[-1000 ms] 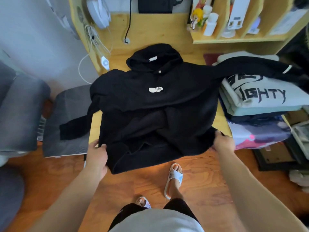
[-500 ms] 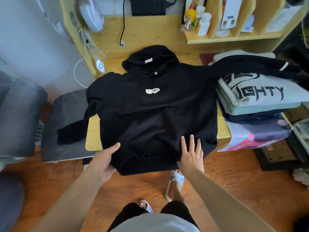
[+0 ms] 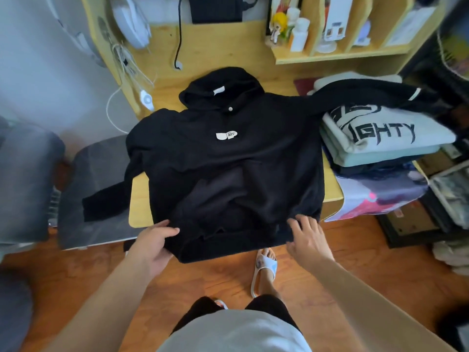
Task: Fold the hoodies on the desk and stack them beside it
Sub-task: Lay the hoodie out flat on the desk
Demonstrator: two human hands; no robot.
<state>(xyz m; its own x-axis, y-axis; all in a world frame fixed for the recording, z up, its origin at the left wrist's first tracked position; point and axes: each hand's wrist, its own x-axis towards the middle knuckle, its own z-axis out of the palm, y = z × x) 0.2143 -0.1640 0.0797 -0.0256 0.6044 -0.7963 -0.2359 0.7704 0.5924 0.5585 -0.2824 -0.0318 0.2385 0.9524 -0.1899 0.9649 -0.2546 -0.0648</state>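
Head view: a black fleece hoodie [image 3: 233,158] with a small white chest logo lies face up across the pale yellow wooden worktop [image 3: 138,199], hood toward the back wall and hem hanging over the near edge. Its one sleeve drapes off the worktop's left side onto a grey padded chair [image 3: 86,189]; the other sleeve stretches right, over a stack of folded garments [image 3: 385,148] whose top piece is a pale grey-green sweatshirt printed with dark lettering. That stack sits at the worktop's right end, touching the hoodie's side. Behind the hoodie stand a wooden shelf unit [image 3: 340,53] holding white bottles and a small yellow-haired figurine, a black cable [image 3: 179,34] trailing down the back panel, and a white corded device [image 3: 146,100] at the left rear corner. Below is a reddish wood floor [image 3: 355,270], with a foot in a white slide sandal [image 3: 264,270] just under the hem.

The left hand [image 3: 152,246] reaches in from below; its grip is closed on the hoodie's lower left hem, thumb on top of the cloth and fingers tucked beneath. The right hand [image 3: 308,241] rests at the lower right hem with fingers spread and only lightly bent, fingertips touching the fabric, its grip loose and holding nothing.
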